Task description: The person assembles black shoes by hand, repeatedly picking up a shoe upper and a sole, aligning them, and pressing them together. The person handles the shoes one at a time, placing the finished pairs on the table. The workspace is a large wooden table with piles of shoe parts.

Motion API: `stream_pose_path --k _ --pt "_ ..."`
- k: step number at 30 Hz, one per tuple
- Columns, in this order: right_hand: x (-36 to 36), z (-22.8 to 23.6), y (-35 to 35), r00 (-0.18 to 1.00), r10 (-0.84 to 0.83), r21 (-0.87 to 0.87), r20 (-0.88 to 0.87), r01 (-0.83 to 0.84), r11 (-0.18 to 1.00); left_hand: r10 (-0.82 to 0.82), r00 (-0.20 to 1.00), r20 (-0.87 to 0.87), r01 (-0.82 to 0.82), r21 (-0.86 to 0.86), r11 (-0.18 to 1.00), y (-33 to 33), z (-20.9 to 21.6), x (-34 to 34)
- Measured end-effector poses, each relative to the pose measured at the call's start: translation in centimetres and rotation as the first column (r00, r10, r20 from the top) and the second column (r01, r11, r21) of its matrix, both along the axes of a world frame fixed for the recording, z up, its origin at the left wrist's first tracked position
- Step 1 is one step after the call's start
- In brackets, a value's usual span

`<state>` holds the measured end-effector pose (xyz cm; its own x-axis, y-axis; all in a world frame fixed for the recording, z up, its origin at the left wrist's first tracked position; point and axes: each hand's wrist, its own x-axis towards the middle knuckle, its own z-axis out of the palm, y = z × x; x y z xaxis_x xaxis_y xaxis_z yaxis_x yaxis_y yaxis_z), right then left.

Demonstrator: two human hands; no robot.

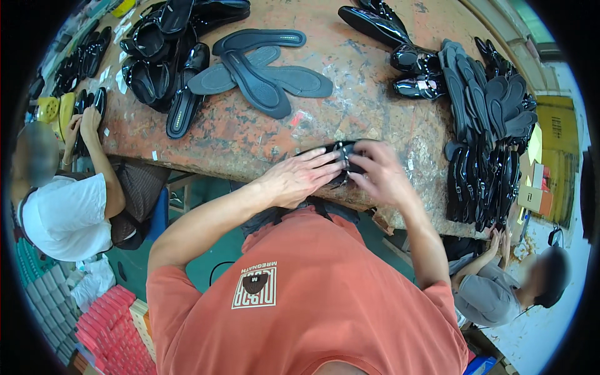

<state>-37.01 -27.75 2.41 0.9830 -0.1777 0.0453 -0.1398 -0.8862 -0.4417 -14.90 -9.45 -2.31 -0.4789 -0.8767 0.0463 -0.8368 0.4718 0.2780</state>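
At the table's near edge lies a shiny black shoe [343, 149] with a studded strap, mostly covered by my hands. My left hand [303, 177] rests over its left side, fingers stretched to the strap and gripping it. From the other side my right hand [382, 170] bends its fingers onto the shoe near the strap; motion smears it slightly. Beyond them several dark insoles [256, 84] lie crossed over one another. A black shoe with an insole [181, 112] sits left of these, beside a heap of more black shoes [150, 75].
The worn wooden table [369, 81] spreads ahead. At right are stacked insoles [465, 94], glossy shoes [417, 86] and a row of strapped shoes [481, 184]. A person in white [69, 215] handles shoes at left; another in grey [490, 290] is at right.
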Motion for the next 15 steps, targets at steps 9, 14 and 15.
stream_pose_path --k 9,14,15 --pt "-2.6 -5.0 -3.4 0.978 -0.189 0.147 -0.082 0.2 0.969 0.014 0.97 -0.241 0.012 0.106 0.994 -7.0 0.8 -4.5" --pt "-2.3 -4.7 -3.5 0.977 -0.201 0.16 -0.074 0.211 0.964 0.05 0.966 -0.255 0.008 0.222 0.975 -7.7 1.4 -4.7" --pt "-2.2 -4.7 -3.5 0.976 -0.204 0.164 -0.069 0.213 0.963 0.074 0.967 -0.243 -0.013 0.241 0.97 -7.4 1.5 -4.9"
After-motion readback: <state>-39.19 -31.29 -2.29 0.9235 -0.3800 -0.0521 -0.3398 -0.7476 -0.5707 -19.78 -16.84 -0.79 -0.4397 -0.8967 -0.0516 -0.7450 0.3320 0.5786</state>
